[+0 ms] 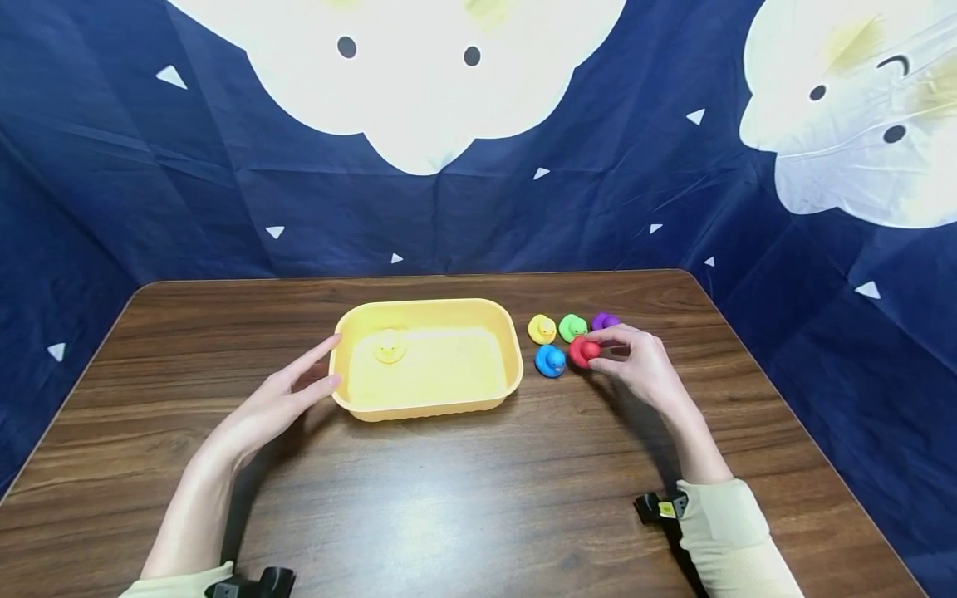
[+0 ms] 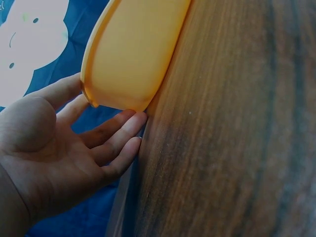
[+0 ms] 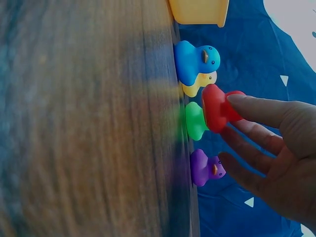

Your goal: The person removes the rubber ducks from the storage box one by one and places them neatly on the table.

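Note:
My right hand point(image 1: 635, 361) pinches a red rubber duck point(image 1: 583, 352) by its head between thumb and fingers. In the right wrist view, a gap shows between the red duck point(image 3: 215, 108) and the tabletop. Around it are a blue duck point(image 1: 550, 361), a yellow duck point(image 1: 542, 329), a green duck point(image 1: 572, 327) and a purple duck point(image 1: 605, 321), partly hidden by the hand. My left hand point(image 1: 272, 407) touches the left end of a yellow plastic tub point(image 1: 429, 411) with spread, fairly straight fingers. Inside the tub, toward its left, sits another yellow duck point(image 1: 390, 346).
The tub and ducks stand on a brown wood-grain table point(image 1: 419, 515), toward its far edge. Behind and beside the table hangs a dark blue cloth point(image 1: 209, 191) with white clouds and small triangles. Each wrist wears a small black camera.

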`<state>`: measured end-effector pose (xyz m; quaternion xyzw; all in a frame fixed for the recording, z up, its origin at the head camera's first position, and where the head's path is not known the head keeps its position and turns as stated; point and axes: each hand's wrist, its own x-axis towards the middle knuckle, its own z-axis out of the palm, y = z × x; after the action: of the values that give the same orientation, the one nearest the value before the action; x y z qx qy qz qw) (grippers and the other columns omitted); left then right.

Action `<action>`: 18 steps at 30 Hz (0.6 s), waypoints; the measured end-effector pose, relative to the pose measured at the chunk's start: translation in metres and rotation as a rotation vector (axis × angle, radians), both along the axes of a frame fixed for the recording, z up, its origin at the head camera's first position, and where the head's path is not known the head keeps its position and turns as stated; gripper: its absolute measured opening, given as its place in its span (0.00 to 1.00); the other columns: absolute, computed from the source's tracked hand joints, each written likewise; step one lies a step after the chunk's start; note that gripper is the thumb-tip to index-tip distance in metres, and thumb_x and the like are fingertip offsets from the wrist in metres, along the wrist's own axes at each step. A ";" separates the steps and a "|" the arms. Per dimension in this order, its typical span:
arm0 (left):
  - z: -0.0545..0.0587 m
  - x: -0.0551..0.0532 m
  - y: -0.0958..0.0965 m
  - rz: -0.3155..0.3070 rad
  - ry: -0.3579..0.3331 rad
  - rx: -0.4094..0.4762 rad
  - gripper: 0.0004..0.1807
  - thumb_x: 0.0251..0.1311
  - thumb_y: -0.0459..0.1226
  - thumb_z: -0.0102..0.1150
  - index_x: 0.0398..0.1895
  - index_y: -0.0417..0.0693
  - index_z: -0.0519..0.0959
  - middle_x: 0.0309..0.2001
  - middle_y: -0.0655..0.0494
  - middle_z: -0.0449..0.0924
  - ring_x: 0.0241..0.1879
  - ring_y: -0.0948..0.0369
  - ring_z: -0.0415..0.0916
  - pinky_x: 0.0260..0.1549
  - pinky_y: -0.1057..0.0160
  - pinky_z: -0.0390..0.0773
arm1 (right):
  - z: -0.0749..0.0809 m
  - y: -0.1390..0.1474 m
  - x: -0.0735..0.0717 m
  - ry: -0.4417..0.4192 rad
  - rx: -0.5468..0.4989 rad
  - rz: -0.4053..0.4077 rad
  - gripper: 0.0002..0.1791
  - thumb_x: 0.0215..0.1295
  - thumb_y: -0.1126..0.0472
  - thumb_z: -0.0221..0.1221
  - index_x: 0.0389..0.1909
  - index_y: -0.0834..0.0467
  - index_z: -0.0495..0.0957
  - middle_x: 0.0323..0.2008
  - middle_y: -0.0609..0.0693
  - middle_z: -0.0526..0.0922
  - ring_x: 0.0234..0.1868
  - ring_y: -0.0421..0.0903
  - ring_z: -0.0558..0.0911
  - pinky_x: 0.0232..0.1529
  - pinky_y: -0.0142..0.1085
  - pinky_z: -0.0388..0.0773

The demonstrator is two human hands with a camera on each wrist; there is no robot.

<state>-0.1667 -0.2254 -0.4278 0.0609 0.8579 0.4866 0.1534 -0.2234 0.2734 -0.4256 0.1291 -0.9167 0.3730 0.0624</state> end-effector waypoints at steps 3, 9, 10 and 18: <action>0.000 0.001 0.000 0.002 -0.005 -0.003 0.40 0.76 0.55 0.52 0.84 0.69 0.47 0.70 0.38 0.69 0.69 0.45 0.67 0.64 0.39 0.66 | 0.000 0.001 0.000 -0.002 0.018 -0.002 0.19 0.55 0.69 0.74 0.49 0.61 0.87 0.49 0.60 0.88 0.49 0.57 0.87 0.54 0.54 0.83; -0.001 -0.001 0.000 -0.002 -0.013 -0.001 0.40 0.76 0.54 0.52 0.84 0.69 0.46 0.71 0.38 0.68 0.69 0.44 0.66 0.64 0.39 0.66 | 0.000 0.000 0.000 -0.021 0.059 -0.018 0.19 0.56 0.67 0.75 0.50 0.59 0.87 0.50 0.59 0.88 0.50 0.56 0.87 0.54 0.53 0.83; -0.002 -0.001 0.000 -0.002 -0.013 0.002 0.40 0.76 0.53 0.52 0.84 0.69 0.46 0.71 0.37 0.68 0.70 0.43 0.65 0.64 0.38 0.66 | 0.000 0.000 0.001 -0.025 0.061 -0.019 0.19 0.56 0.67 0.75 0.50 0.59 0.87 0.50 0.59 0.88 0.50 0.56 0.87 0.54 0.53 0.83; -0.003 -0.002 -0.001 0.003 -0.011 0.011 0.39 0.76 0.51 0.53 0.84 0.69 0.46 0.72 0.37 0.67 0.70 0.43 0.65 0.65 0.38 0.65 | -0.001 0.000 -0.001 -0.049 0.062 0.000 0.19 0.57 0.68 0.74 0.50 0.60 0.87 0.50 0.60 0.88 0.49 0.56 0.88 0.53 0.53 0.83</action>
<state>-0.1692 -0.2269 -0.4308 0.0578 0.8543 0.4921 0.1569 -0.2244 0.2730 -0.4265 0.1218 -0.9290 0.3476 0.0360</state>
